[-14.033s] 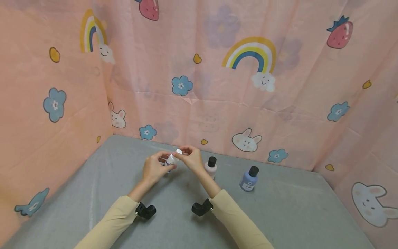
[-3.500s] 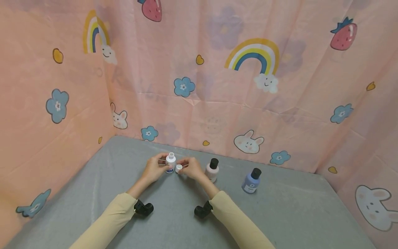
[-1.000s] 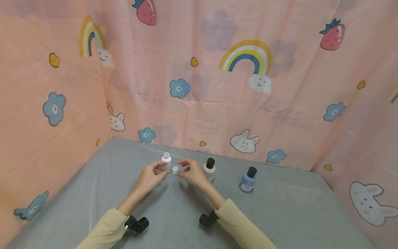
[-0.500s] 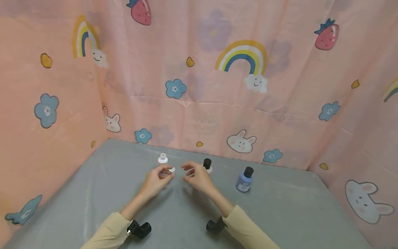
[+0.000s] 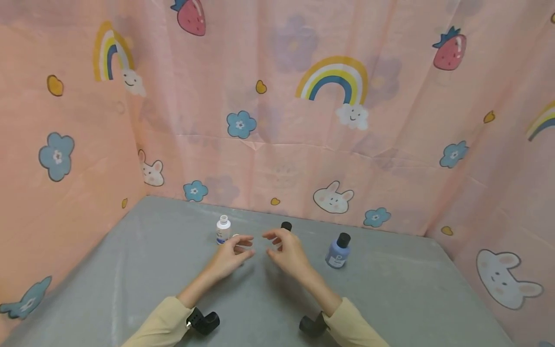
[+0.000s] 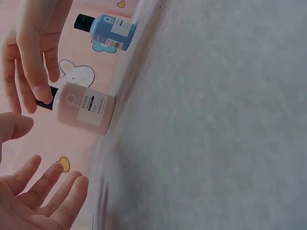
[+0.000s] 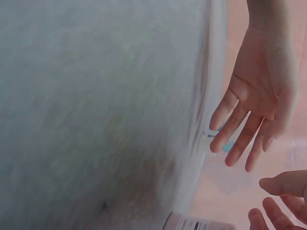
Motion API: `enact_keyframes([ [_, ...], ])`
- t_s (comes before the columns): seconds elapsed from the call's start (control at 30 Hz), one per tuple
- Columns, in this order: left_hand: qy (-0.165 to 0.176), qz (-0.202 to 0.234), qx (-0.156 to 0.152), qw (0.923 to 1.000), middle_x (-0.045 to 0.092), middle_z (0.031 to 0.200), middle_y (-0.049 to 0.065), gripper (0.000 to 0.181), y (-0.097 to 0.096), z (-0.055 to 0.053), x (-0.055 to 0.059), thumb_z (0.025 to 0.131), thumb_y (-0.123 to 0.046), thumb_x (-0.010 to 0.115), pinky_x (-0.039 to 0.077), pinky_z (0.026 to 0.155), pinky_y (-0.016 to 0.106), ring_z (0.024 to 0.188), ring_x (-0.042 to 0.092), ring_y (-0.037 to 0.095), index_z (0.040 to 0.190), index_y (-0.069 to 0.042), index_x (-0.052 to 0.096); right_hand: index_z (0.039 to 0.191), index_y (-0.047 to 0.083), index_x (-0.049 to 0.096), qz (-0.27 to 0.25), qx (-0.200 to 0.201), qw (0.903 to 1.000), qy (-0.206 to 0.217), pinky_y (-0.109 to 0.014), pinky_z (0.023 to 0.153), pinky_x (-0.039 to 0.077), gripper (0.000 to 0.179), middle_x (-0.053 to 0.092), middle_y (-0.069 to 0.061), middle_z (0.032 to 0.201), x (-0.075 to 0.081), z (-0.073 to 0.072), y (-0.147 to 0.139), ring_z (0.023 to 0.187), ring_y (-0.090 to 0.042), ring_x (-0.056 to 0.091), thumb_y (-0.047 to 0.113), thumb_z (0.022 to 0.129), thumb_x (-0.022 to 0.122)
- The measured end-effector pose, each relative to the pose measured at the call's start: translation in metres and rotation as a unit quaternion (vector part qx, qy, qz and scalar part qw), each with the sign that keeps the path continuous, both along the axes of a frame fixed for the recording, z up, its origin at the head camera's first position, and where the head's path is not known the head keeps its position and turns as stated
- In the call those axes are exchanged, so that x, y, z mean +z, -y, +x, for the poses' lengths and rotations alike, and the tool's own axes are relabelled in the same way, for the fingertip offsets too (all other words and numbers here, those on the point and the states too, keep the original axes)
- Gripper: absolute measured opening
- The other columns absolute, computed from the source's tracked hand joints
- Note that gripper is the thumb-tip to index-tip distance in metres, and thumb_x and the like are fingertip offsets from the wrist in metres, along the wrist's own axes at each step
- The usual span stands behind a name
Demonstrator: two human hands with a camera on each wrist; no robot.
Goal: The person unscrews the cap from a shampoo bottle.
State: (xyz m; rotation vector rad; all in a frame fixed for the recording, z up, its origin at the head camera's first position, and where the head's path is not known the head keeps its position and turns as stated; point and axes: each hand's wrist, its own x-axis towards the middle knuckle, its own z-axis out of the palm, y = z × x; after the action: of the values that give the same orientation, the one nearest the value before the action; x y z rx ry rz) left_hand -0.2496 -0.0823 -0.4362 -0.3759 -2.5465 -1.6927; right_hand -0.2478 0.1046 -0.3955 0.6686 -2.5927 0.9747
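My left hand hovers over the table with loosely spread fingers and nothing in them. Just behind it stands a small white bottle, upright and without its cap; the white cap lies beside it, mostly hidden by my fingers. Facing it, my right hand is also bare, its fingers loosely bent. Behind that hand is a pale pink bottle with a black cap, its body blocked from the head view. In the left wrist view the right fingers overlap the black cap.
A blue bottle with a black cap stands upright to the right of my right hand. The grey table ends at a pink patterned curtain at the back and sides.
Earlier, both hands held the white bottle and its cap; the cap came off and was set down beside it. Both hands have since let go and drawn back toward me and right.
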Motion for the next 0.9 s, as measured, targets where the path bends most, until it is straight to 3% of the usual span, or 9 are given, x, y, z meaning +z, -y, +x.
enact_keyframes([
  [0.5, 0.003, 0.006, 0.012, 0.9999, 0.063, 0.123, 0.016, 0.045, -0.030, -0.012, 0.002, 0.089, -0.018, 0.067, 0.054, 0.087, 0.043, 0.107, 0.064, 0.031, 0.130, -0.004, 0.056, 0.101, 0.005, 0.069, -0.060, -0.042, 0.9950, -0.068, -0.039, 0.064, 0.055, 0.026, 0.070, -0.008, 0.097, 0.003, -0.006, -0.028, 0.082, -0.025, 0.063, 0.003, 0.077, 0.077],
  [0.73, 0.001, 0.014, 0.011, 0.9998, 0.060, 0.126, 0.020, 0.049, -0.040, -0.015, 0.001, 0.087, -0.019, 0.069, 0.052, 0.091, 0.046, 0.111, 0.062, 0.036, 0.130, -0.001, 0.055, 0.103, 0.007, 0.068, -0.071, -0.063, 0.9912, -0.093, -0.029, 0.063, 0.053, 0.028, 0.070, -0.009, 0.097, 0.005, -0.011, -0.034, 0.082, -0.022, 0.063, 0.006, 0.077, 0.078],
  [0.9, -0.004, 0.014, 0.020, 0.9997, 0.060, 0.127, 0.020, 0.053, -0.046, -0.018, 0.002, 0.085, -0.021, 0.071, 0.052, 0.090, 0.046, 0.111, 0.061, 0.037, 0.130, 0.000, 0.054, 0.106, 0.006, 0.067, -0.077, -0.075, 0.9880, -0.111, -0.032, 0.063, 0.054, 0.033, 0.069, -0.011, 0.097, 0.004, -0.016, -0.038, 0.081, -0.022, 0.063, 0.008, 0.075, 0.080],
])
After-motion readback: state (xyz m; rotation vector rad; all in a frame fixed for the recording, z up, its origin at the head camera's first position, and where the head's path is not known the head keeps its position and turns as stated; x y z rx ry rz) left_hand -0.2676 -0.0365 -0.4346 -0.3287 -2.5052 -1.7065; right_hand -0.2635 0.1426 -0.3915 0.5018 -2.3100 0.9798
